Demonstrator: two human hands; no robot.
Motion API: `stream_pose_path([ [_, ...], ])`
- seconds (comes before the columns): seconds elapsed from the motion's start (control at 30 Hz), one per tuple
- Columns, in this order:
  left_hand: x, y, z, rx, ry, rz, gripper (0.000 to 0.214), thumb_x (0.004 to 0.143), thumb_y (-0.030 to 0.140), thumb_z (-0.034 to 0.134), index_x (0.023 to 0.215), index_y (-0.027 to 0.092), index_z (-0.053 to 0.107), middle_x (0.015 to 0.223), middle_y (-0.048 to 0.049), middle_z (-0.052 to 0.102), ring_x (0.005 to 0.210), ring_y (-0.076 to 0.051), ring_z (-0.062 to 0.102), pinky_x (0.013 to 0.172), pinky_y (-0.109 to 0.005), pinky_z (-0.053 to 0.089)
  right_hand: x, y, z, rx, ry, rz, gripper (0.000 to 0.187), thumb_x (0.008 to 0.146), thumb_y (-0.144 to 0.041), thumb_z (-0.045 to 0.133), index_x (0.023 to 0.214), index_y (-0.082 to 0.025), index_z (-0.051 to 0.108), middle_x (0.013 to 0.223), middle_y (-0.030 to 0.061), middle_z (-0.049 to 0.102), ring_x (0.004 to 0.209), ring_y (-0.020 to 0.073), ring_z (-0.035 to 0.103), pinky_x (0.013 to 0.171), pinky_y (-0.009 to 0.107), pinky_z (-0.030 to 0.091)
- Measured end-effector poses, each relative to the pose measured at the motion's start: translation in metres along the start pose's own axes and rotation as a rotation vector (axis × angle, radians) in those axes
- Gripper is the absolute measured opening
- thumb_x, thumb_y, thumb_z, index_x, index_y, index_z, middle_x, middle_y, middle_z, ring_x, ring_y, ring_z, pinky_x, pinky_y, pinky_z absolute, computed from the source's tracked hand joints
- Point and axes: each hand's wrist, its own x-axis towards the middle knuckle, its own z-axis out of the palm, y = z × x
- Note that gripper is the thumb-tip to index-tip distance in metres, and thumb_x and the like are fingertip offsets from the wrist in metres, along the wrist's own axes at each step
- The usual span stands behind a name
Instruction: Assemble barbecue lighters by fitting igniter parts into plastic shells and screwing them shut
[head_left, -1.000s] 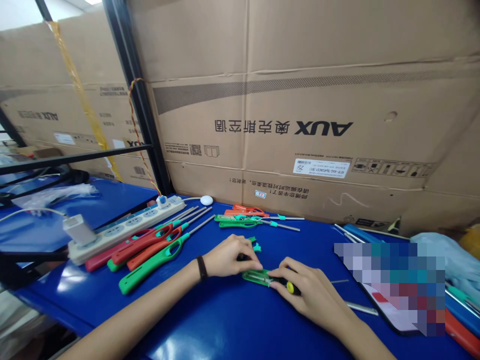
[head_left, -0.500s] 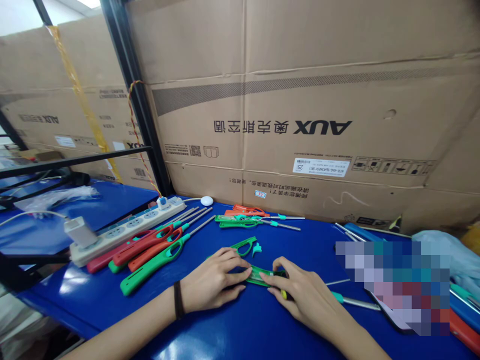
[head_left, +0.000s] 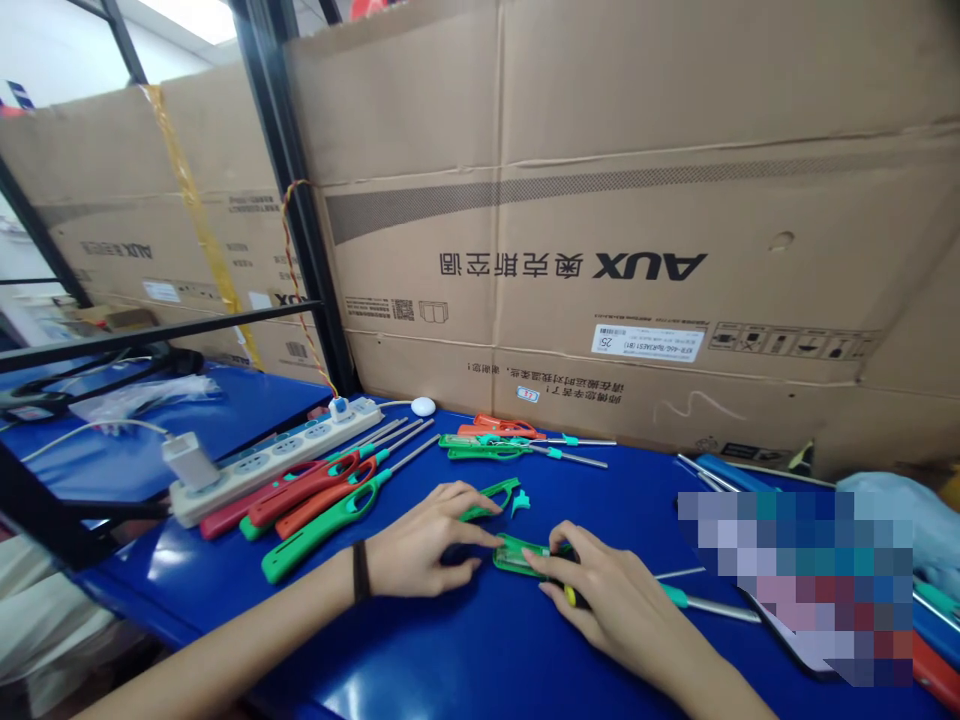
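Note:
An opened green lighter casing [head_left: 517, 558] with a clear part inside lies on the blue table [head_left: 420, 660]. My right hand [head_left: 611, 595] is closed on its right end, thumb on top. A yellow-and-black piece [head_left: 571, 596], perhaps a tool handle, shows under that palm; the rest is hidden. Fingers apart, my left hand [head_left: 427, 540] holds nothing, its index fingertip at the casing's left end. Behind the left fingers lies a green casing half [head_left: 495, 497], with a small turquoise trigger [head_left: 520, 502] beside it.
Assembled long lighters [head_left: 322, 530] in red, orange and green lie at left beside a white power strip [head_left: 277, 450]. Opened lighters [head_left: 487, 445] lie at the back, before a cardboard wall [head_left: 570, 210]. A metal lighter tube [head_left: 720, 607] and a blurred-out object [head_left: 810, 590] are at right.
My left hand has drawn back left from the casing, and its fingers have spread. The right hand stays on the casing. The view has shifted slightly.

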Motion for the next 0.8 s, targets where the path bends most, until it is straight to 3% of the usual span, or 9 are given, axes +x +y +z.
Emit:
stream_pose_path([
  [0.13,-0.006,-0.016,-0.01,-0.022,0.091,-0.134,0.013,0.079,0.019,0.062,0.091,0.023,0.068,0.119,-0.0041,0.054,0.11,-0.023,0.048,0.098,-0.038,0.037,-0.002,0.003,0.0,-0.014,0.066,-0.043,0.034,0.09,-0.024,0.05,0.122,-0.034,0.054,0.102,0.0029,0.059,0.07,0.0151,0.062,0.056,0.025,0.048],
  [0.23,-0.002,-0.02,-0.01,0.011,0.091,-0.184,0.005,0.08,0.022,0.063,0.081,0.021,0.067,0.115,-0.0036,0.055,0.107,-0.023,0.049,0.097,-0.039,0.037,-0.003,0.011,0.0,-0.008,0.175,-0.03,0.034,0.09,-0.023,0.049,0.122,-0.033,0.055,0.102,0.0031,0.061,0.073,0.0155,0.063,0.056,0.024,0.048],
  [0.47,0.042,-0.012,0.012,0.054,0.117,-0.236,0.016,0.08,0.032,0.066,0.093,0.022,0.067,0.105,-0.0049,0.058,0.103,-0.025,0.051,0.091,-0.04,0.038,-0.005,0.03,-0.002,0.006,0.415,-0.021,0.027,0.093,-0.021,0.043,0.112,-0.026,0.061,0.091,0.0042,0.064,0.077,0.0168,0.062,0.058,0.024,0.047],
  [0.67,0.07,-0.012,0.028,0.054,0.142,-0.229,0.014,0.073,0.029,0.074,0.078,0.018,0.067,0.102,-0.0064,0.061,0.101,-0.027,0.052,0.091,-0.042,0.038,-0.006,0.037,-0.005,0.016,0.485,0.004,0.026,0.092,-0.02,0.043,0.11,-0.025,0.062,0.086,0.0037,0.064,0.075,0.016,0.062,0.06,0.024,0.047],
  [0.8,0.071,-0.001,0.027,0.022,0.197,-0.227,0.013,0.078,0.027,0.07,0.085,0.018,0.064,0.094,-0.0036,0.065,0.094,-0.022,0.057,0.086,-0.034,0.042,-0.006,0.038,-0.004,0.03,0.483,0.004,0.022,0.092,-0.021,0.045,0.106,-0.025,0.061,0.087,0.0028,0.066,0.076,0.0164,0.063,0.061,0.024,0.049],
])
